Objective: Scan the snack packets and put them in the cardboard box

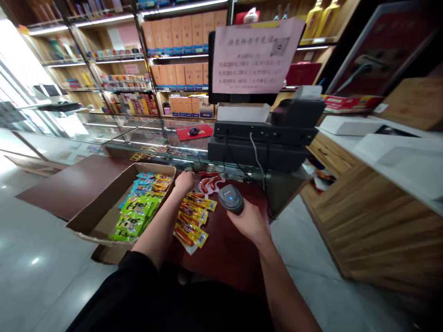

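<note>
My right hand (249, 220) is wrapped round the handle of a grey barcode scanner (231, 198), which shows a small blue light on its top. My left hand (184, 182) is closed at the right rim of the cardboard box, near the far end of the yellow sausage packs (194, 216). What its fingers hold, if anything, is hidden. The yellow packs lie overlapping in a row on the dark red table (231, 251). Beyond them are curved sausages in clear packs (210, 184). Green snack packs (134, 216) and blue ones (141, 184) lie in the cardboard box (90, 221).
Behind the table stands a glass counter (138, 131) with a mouse (194, 131) on a red mat. A monitor with a paper notice (254, 60) and a black printer (297, 113) stand there, cables hanging. To the right is a wooden cabinet (380, 230).
</note>
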Demonstrator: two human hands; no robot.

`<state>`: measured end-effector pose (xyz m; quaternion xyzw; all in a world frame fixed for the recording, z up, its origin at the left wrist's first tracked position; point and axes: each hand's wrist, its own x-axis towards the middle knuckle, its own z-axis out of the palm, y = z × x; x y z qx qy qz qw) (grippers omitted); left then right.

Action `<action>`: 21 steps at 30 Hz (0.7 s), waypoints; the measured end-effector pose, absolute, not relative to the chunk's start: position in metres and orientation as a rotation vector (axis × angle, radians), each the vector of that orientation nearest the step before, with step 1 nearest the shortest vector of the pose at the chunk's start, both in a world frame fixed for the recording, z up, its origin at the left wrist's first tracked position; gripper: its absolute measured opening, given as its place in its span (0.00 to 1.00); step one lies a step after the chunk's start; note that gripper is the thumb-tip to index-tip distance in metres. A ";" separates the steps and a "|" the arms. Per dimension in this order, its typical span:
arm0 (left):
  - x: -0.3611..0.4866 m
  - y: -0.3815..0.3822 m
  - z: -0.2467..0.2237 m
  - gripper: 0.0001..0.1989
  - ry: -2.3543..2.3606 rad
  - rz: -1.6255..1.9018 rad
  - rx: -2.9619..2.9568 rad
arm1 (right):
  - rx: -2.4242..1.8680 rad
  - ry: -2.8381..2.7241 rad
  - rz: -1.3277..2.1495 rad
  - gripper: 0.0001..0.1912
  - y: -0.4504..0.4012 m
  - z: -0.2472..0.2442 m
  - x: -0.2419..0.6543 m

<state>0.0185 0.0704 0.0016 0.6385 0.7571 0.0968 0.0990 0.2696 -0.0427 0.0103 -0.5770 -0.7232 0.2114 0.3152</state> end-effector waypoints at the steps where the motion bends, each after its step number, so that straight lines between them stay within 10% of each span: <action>1: 0.022 0.072 -0.009 0.20 2.269 0.214 1.859 | -1.534 -1.896 0.552 0.17 -0.045 0.008 0.275; 21: 0.022 0.035 -0.043 0.21 1.653 1.273 1.319 | -1.468 -1.895 0.649 0.16 -0.066 -0.001 0.286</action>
